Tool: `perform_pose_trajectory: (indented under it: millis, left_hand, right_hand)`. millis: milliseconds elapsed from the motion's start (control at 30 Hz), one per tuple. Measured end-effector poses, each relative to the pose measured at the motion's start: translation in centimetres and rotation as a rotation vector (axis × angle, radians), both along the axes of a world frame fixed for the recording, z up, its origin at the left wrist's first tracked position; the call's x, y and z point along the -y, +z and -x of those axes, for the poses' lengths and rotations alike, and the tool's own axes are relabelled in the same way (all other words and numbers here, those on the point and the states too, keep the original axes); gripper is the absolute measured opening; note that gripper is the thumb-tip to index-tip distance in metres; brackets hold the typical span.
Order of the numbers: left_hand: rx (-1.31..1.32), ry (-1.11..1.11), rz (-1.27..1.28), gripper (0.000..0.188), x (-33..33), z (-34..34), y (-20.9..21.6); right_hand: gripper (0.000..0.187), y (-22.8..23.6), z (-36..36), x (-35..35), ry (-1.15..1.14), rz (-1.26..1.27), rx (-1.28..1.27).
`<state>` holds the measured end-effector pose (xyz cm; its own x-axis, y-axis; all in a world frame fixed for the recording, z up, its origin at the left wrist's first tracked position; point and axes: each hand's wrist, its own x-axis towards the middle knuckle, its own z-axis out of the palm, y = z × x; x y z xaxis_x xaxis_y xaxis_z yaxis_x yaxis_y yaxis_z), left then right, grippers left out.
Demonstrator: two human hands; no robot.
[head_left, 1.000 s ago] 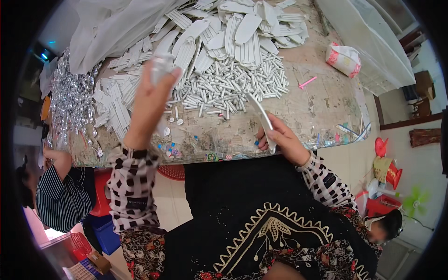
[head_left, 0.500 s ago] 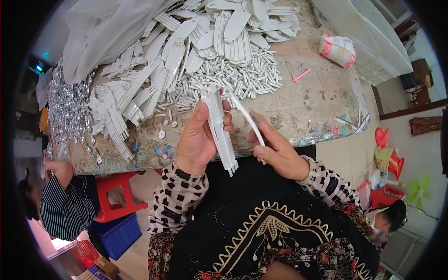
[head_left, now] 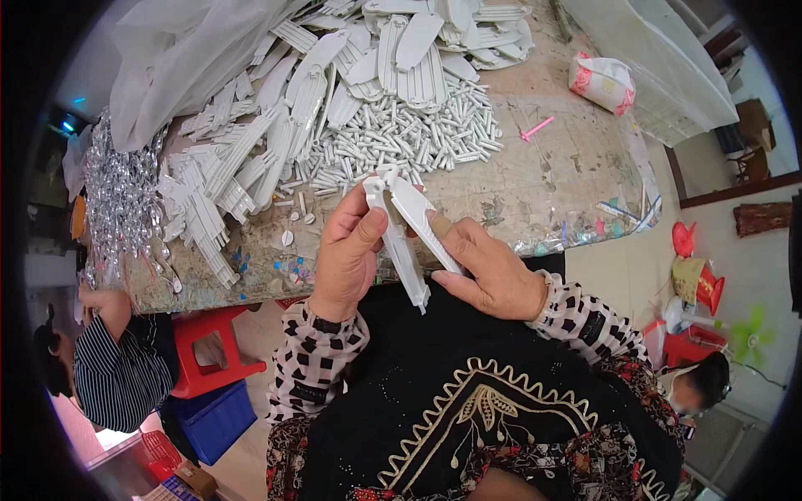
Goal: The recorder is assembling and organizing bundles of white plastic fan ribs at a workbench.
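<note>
Above my lap, at the table's near edge, my left hand (head_left: 344, 259) grips a long, narrow white plastic piece (head_left: 406, 265), thumb across its upper part. A white plastic panel (head_left: 418, 219) with a ribbed edge is pinched between the thumb and fingers of my right hand (head_left: 494, 274). The two parts touch or nearly touch at their upper ends and spread apart below, like a V. Whether they are joined there I cannot tell. Just beyond lies a heap of short white pins (head_left: 409, 134), with long ribbed white plastic parts (head_left: 230, 167) piled behind and to its left.
Shiny silver strands (head_left: 125, 192) hang over the table's left end. A pink stick (head_left: 537, 129) and a tissue pack (head_left: 603, 82) lie on the worn tabletop (head_left: 551, 188). At left, a person in a striped shirt (head_left: 121, 380) is beside a red stool (head_left: 209, 351); another person is at lower right.
My right hand has turned the panel, so its broad face now shows instead of its thin edge, and brought it closer to the narrow piece. My left thumb has shifted onto that piece.
</note>
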<state>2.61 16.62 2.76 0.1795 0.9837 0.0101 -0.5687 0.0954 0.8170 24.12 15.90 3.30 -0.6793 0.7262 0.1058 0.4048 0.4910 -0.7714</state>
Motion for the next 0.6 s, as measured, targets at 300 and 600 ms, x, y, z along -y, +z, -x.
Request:
perform_pose_trajectory:
  millis: [300, 600]
  left_hand:
    - [0.029, 0.046, 0.013, 0.052, 0.5, -0.6, -1.2]
    - [0.083, 0.029, 0.043, 0.047, 0.1, -1.4, -2.3]
  right_hand:
    - [0.064, 1.9, -0.4, 0.4, -0.041, -0.074, 0.110]
    - [0.064, 2.6, -1.8, -0.1, -0.041, -0.090, 0.236]
